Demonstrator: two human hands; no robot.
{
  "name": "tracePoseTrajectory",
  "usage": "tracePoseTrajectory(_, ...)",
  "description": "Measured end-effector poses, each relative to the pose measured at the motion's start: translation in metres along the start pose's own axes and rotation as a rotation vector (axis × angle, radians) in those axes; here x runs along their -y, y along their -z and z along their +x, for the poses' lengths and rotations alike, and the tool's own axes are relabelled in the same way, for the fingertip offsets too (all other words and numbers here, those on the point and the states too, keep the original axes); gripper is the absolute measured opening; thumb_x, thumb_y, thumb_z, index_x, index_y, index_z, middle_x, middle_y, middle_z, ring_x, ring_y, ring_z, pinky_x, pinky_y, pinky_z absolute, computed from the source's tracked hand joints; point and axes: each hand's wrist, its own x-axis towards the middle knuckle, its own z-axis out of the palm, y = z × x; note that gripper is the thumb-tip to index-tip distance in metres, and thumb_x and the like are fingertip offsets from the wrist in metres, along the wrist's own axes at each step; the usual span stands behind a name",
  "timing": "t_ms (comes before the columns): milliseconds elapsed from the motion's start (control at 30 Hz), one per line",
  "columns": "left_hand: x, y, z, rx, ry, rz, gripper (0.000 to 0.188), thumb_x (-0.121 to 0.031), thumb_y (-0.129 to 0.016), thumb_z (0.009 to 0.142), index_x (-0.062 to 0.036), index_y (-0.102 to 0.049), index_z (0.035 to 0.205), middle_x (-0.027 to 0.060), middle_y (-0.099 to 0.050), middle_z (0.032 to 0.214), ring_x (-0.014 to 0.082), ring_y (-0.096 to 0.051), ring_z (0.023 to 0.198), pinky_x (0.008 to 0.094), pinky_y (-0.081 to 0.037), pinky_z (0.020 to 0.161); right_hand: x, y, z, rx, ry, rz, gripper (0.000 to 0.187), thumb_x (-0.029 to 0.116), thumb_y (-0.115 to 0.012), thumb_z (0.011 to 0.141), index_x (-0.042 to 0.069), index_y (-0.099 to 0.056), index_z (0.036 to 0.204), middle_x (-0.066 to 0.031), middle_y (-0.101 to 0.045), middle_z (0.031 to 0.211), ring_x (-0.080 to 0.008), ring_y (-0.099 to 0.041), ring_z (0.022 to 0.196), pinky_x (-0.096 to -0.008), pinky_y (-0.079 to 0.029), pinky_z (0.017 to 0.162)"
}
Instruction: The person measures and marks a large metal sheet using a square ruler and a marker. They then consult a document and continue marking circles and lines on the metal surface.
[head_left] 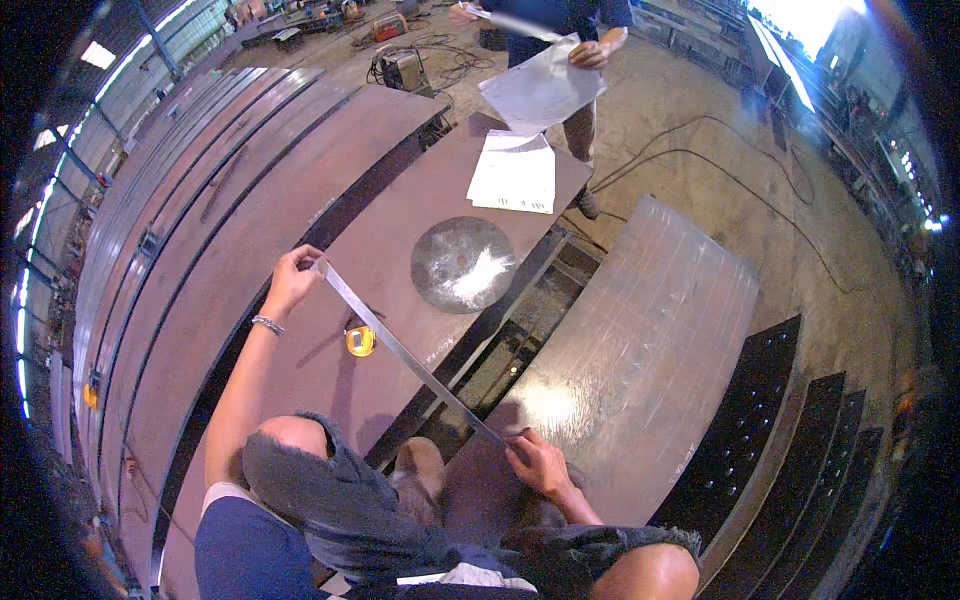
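A long, thin steel ruler [410, 363] slants from upper left to lower right across two steel plates and the gap between them. My left hand [295, 278] pinches its far end, with a bracelet on that wrist. The near end is held in the closed fingers of my right hand [540, 463], over the edge of the right-hand plate [640, 340]. A yellow tape measure [361, 341] lies on the brown plate [385, 220], left of the ruler. Beyond the ruler is a round grey metal disc [462, 285] with a small centre hole.
White paper sheets [512, 175] lie at the plate's far end. A co-worker [575, 20] stands there holding more sheets [545, 90]. Long steel beams [230, 150] fill the left. Dark perforated plates [740, 420] stand at the right. A cable [700, 155] crosses the floor.
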Motion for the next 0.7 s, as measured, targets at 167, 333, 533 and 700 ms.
tracePoseTrajectory(167, 0.117, -0.039, 0.005, -0.076, 0.188, 0.113, 0.035, -0.020, -0.075, 0.070, -0.0046, -0.071, 0.101, 0.0129, -0.073, 0.096, 0.0253, -0.069, 0.091, 0.0359, -0.053, 0.081, 0.014, 0.021, -0.003, -0.126, -0.138, -0.001, 0.015, 0.020, -0.065, 0.090, 0.011, -0.069, 0.103, -0.0133, -0.067, 0.098, -0.0365, -0.066, 0.087, -0.0431, -0.053, 0.074)
tracePoseTrajectory(333, 0.162, -0.059, -0.003, -0.131, 0.212, 0.341, 0.028, -0.019, -0.067, 0.074, -0.0058, -0.072, 0.098, 0.0143, -0.073, 0.101, 0.0316, -0.069, 0.095, 0.0409, -0.054, 0.084, 0.005, 0.035, 0.003, -0.283, -0.192, -0.008, 0.012, 0.015, -0.065, 0.090, 0.007, -0.069, 0.098, -0.0153, -0.069, 0.095, -0.0346, -0.067, 0.085, -0.0407, -0.053, 0.073)
tracePoseTrajectory(533, 0.169, -0.067, 0.040, -0.038, 0.107, 0.466, 0.027, -0.021, -0.063, 0.079, -0.0072, -0.070, 0.101, 0.0177, -0.071, 0.102, 0.0353, -0.067, 0.097, 0.0440, -0.053, 0.085, 0.019, 0.049, 0.015, -0.325, -0.257, 0.012, 0.013, 0.015, -0.062, 0.091, 0.007, -0.068, 0.099, -0.0151, -0.069, 0.094, -0.0346, -0.067, 0.085, -0.0402, -0.052, 0.073)
tracePoseTrajectory(700, 0.080, -0.088, 0.140, 0.008, -0.212, 0.522, 0.043, -0.041, -0.068, 0.080, -0.0051, -0.067, 0.103, 0.0174, -0.069, 0.108, 0.0353, -0.065, 0.102, 0.0458, -0.052, 0.085, 0.001, 0.047, 0.018, -0.254, -0.275, -0.042, 0.015, 0.017, -0.061, 0.091, 0.007, -0.064, 0.102, -0.0158, -0.068, 0.100, -0.0377, -0.066, 0.092, -0.0440, -0.053, 0.078)
